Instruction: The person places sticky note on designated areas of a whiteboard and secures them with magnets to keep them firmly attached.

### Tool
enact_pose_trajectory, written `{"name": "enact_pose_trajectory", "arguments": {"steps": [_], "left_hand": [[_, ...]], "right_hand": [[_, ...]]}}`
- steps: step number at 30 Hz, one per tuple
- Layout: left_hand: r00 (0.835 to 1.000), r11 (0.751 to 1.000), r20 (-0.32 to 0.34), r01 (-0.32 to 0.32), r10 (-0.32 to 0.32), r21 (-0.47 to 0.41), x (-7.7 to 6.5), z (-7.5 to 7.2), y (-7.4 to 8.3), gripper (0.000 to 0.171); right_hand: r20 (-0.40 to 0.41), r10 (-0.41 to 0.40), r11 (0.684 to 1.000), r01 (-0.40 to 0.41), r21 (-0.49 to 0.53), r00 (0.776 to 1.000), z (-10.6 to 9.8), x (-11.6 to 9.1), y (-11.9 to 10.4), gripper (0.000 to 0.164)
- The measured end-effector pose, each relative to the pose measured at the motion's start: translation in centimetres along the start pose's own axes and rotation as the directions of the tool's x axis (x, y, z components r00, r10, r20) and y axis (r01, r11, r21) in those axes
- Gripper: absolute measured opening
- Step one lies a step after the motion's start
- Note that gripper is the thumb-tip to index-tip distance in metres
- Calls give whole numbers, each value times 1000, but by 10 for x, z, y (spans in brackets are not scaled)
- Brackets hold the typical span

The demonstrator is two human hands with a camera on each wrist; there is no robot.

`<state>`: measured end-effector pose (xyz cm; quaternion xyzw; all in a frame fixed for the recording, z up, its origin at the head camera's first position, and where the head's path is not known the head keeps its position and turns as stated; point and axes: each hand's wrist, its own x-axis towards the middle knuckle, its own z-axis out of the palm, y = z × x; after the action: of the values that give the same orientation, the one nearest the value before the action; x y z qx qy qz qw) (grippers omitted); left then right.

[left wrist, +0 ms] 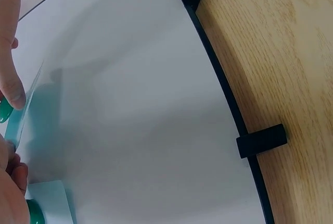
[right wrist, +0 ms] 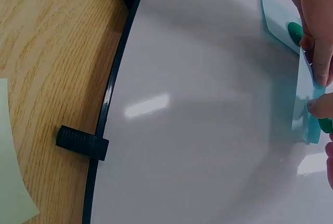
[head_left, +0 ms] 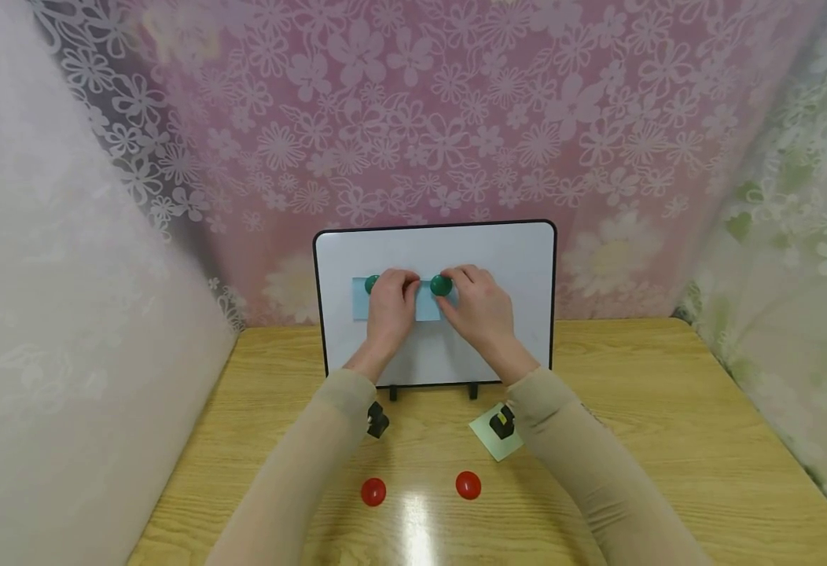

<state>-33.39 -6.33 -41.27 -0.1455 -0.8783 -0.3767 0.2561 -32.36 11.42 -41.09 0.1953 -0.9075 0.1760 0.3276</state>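
Observation:
A white magnetic board [head_left: 470,251] with a black frame stands upright on the table. On its left a blue sticky note [head_left: 360,305] lies under a green round magnet [right wrist: 295,33]. Beside it is a second blue note [head_left: 427,306], its lower part tilting away from the board in both wrist views. My left hand [head_left: 392,310] pinches this second note near its upper left edge. With thumb and fingers my right hand [head_left: 483,309] holds another green round magnet [head_left: 441,284] at the note's upper right.
Two red round magnets [head_left: 373,492] lie on the wooden table [head_left: 633,409] in front. A pale green note [head_left: 496,450] rests near the right forearm. Black feet [head_left: 473,391] support the board. Patterned cloth [head_left: 420,118] hangs behind and at both sides.

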Motion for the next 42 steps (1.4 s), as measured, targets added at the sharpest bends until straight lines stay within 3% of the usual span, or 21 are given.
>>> {"name": "enact_pose_trajectory", "arguments": {"steps": [42], "left_hand": [[998, 999, -64, -13, 16, 41, 0, 0, -1, 13]], "right_hand": [[5, 9, 1000, -9, -23, 1000, 7, 9, -7, 39]]}}
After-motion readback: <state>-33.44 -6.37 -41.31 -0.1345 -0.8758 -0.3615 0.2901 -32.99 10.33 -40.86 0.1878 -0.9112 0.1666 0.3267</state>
